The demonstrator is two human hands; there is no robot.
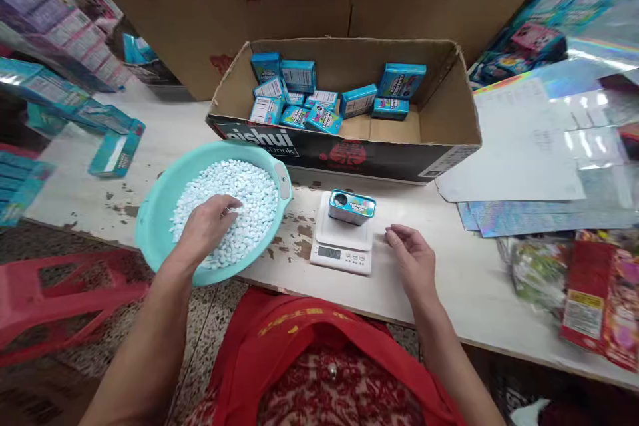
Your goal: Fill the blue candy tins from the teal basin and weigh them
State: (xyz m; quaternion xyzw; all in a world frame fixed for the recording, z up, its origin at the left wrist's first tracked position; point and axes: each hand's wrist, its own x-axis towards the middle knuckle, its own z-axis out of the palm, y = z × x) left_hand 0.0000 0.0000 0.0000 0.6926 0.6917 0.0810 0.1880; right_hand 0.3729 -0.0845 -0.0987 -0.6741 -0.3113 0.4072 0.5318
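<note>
My left hand (210, 225) reaches into a mint-green plastic basin (152, 226) filled with small white candies (249, 190). Its thumb and fingers are pinched together at the surface, with white pieces showing at the fingertips. A white digital kitchen scale (341, 259) stands to the right of the basin. Upright on its pan is a small blue box (352, 208) with a dark round opening in its top. My right hand (412, 256) rests on the table just right of the scale, apart from it. Its fingers are loosely bent, thumb apart, holding nothing.
Behind the scale sits an open cardboard box (349, 156) with several blue printed packs (322, 118) inside. White paper sheets (519, 153) and shiny film lie at right, near red packets (589, 299). Flattened blue cartons (116, 150) lie at left, above a red stool (64, 293).
</note>
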